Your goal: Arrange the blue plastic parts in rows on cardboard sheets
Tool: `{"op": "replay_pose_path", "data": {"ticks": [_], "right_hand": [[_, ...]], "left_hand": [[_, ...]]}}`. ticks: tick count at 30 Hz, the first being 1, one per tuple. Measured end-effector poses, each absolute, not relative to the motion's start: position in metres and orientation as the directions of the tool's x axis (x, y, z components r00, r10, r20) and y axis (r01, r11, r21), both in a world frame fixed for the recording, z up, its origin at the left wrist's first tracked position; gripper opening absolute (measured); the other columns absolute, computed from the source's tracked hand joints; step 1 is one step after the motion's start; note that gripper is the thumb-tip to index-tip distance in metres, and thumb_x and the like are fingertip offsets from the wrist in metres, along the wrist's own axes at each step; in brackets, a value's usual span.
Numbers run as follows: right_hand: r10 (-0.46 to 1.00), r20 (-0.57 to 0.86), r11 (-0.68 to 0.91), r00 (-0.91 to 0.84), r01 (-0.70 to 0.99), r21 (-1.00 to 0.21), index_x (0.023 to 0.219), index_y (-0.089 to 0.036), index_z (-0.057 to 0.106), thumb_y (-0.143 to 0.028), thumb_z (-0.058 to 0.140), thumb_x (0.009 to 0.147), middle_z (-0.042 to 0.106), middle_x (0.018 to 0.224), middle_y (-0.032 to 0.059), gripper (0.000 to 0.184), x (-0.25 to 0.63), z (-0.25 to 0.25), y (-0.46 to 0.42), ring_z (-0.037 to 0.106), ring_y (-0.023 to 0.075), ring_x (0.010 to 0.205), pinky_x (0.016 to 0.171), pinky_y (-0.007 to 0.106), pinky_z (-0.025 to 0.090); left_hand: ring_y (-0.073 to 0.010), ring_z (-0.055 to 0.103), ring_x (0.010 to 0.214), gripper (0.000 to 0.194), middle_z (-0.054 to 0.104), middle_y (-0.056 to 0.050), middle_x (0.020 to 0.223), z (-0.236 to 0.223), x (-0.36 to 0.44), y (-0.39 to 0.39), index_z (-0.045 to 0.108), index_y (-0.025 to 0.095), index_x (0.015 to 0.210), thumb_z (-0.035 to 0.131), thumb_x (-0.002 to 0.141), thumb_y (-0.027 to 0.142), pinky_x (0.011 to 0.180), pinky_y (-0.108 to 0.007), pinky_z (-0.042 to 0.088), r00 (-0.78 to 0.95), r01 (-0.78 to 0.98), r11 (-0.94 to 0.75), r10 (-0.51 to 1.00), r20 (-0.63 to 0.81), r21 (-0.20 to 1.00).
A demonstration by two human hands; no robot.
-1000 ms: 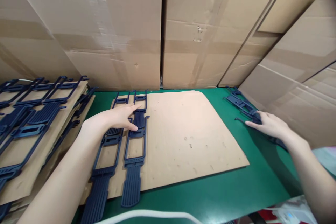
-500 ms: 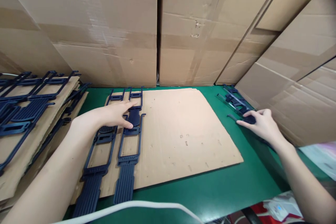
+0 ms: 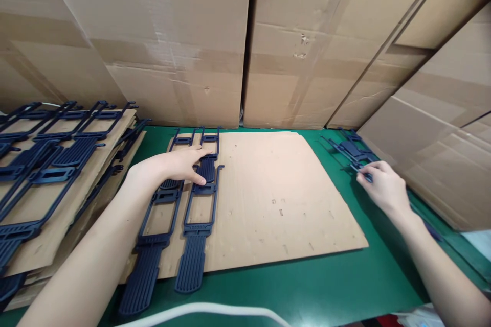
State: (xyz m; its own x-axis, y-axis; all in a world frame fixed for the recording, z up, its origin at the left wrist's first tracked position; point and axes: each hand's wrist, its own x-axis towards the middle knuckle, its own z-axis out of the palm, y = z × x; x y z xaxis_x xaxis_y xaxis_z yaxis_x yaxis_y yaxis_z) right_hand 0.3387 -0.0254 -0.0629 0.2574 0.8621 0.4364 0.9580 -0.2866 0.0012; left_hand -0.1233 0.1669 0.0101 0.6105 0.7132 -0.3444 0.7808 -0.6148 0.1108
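Observation:
My left hand (image 3: pixel 179 165) lies with thumb and fingers spread over two dark blue plastic frames on a cardboard sheet (image 3: pixel 284 189). The inner frame (image 3: pixel 193 260) has a ribbed flat end toward me, and its thumb-side edge touches my hand. Beside it the outer frame (image 3: pixel 142 273) runs parallel, partly hidden under my wrist. At the right, my right hand (image 3: pixel 384 188) pinches the near end of a dark blue plastic frame (image 3: pixel 356 152) lying on the green table. My fingers cover part of that end.
Stacked cardboard layers (image 3: pixel 86 184) bearing more dark blue frames stand at the left. Large cardboard boxes (image 3: pixel 184 36) wall off the back and right. A white cable (image 3: pixel 199 308) crosses the front of the green table (image 3: pixel 299 283).
My right hand's fingers have closed together on the plastic frame at the right. My left hand stays over the same frames, while the whole view has shifted slightly.

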Motion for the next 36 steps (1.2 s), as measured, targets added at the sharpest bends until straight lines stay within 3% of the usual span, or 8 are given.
{"op": "replay_pose_path", "data": {"ticks": [6,9,13,16,21,26,32,36], "right_hand": [[0.658,0.739,-0.245,0.146,0.969,0.026,0.08,-0.018,0.064,-0.027,0.057,0.082,0.065,0.089,0.0095,0.012,0.331,-0.027,-0.014,0.062,0.0193,0.073,0.064,0.028,0.047],[0.574,0.819,-0.017,-0.029,0.999,0.048,0.082,-0.017,0.065,-0.022,0.059,0.082,0.065,0.087,0.0092,0.007,0.304,0.003,0.0,0.062,0.0171,0.079,0.074,0.025,0.049],[0.609,0.744,0.344,-0.273,0.937,0.062,0.087,-0.016,0.062,-0.014,0.057,0.083,0.063,0.095,0.0091,0.007,0.246,0.027,0.019,0.06,0.0155,0.087,0.082,0.026,0.049],[0.63,0.651,0.533,-0.423,0.846,0.033,0.091,-0.016,0.06,-0.013,0.054,0.084,0.062,0.097,0.0078,0.01,0.206,0.028,0.035,0.06,0.0148,0.085,0.078,0.027,0.05],[0.591,0.651,0.629,-0.477,0.777,-0.002,0.089,-0.015,0.06,-0.012,0.051,0.084,0.062,0.089,0.0072,0.011,0.171,0.021,0.054,0.06,0.016,0.079,0.071,0.03,0.05],[0.575,0.692,0.654,-0.436,0.753,-0.069,0.09,-0.016,0.06,-0.012,0.051,0.083,0.064,0.096,0.0087,0.012,0.164,0.024,0.055,0.061,0.0179,0.088,0.077,0.032,0.05],[0.567,0.821,0.564,-0.063,0.757,-0.331,0.096,-0.018,0.056,-0.02,0.047,0.088,0.066,0.101,0.0077,0.012,0.173,0.03,0.043,0.062,0.0202,0.099,0.089,0.04,0.049],[0.503,0.847,0.668,0.172,0.545,-0.507,0.098,-0.022,0.052,-0.027,0.047,0.091,0.064,0.082,0.0026,0.011,0.176,0.034,0.038,0.066,0.0195,0.078,0.074,0.04,0.055]], "left_hand": [[-0.0304,0.027,0.136,0.086,0.027,-0.018,0.148,0.008,-0.124,0.168,0.031,0.014,0.143,0.068,0.068,0.035,0.109,-0.041,0.028,0.653,0.754,-0.639,0.705,-0.276,0.153],[-0.0303,0.016,0.14,0.079,0.015,-0.018,0.152,0.013,-0.118,0.165,0.023,0.013,0.146,0.059,0.079,0.036,0.111,-0.044,0.022,0.675,0.722,-0.665,0.738,0.018,0.188],[-0.0272,0.007,0.142,0.085,0.004,-0.013,0.154,0.025,-0.106,0.151,0.01,0.015,0.149,0.055,0.084,0.046,0.115,-0.042,0.014,0.653,0.577,-0.784,0.611,0.447,0.229],[-0.0256,0.018,0.14,0.093,0.015,-0.01,0.154,0.032,-0.097,0.138,0.009,0.021,0.149,0.062,0.079,0.05,0.114,-0.038,0.019,0.709,0.426,-0.846,0.532,0.463,0.321],[-0.0196,0.052,0.118,0.055,0.055,-0.007,0.13,0.025,-0.086,0.13,0.043,0.021,0.137,0.056,0.086,0.036,0.101,-0.031,0.04,0.832,0.357,-0.866,0.466,0.303,0.35],[-0.0199,0.064,0.095,0.027,0.069,-0.004,0.105,0.016,-0.08,0.135,0.067,0.019,0.108,0.049,0.088,0.021,0.085,-0.03,0.048,0.714,0.505,-0.815,0.58,0.392,0.285],[-0.0188,0.066,0.08,0.022,0.071,-0.004,0.089,0.026,-0.089,0.138,0.07,0.017,0.096,0.055,0.085,0.029,0.074,-0.029,0.051,0.41,0.52,-0.709,0.697,0.589,0.477],[-0.0165,0.066,0.08,0.023,0.07,-0.005,0.09,0.03,-0.094,0.14,0.068,0.015,0.098,0.057,0.083,0.029,0.077,-0.027,0.053,0.304,0.402,-0.678,0.733,0.609,0.616]]}}
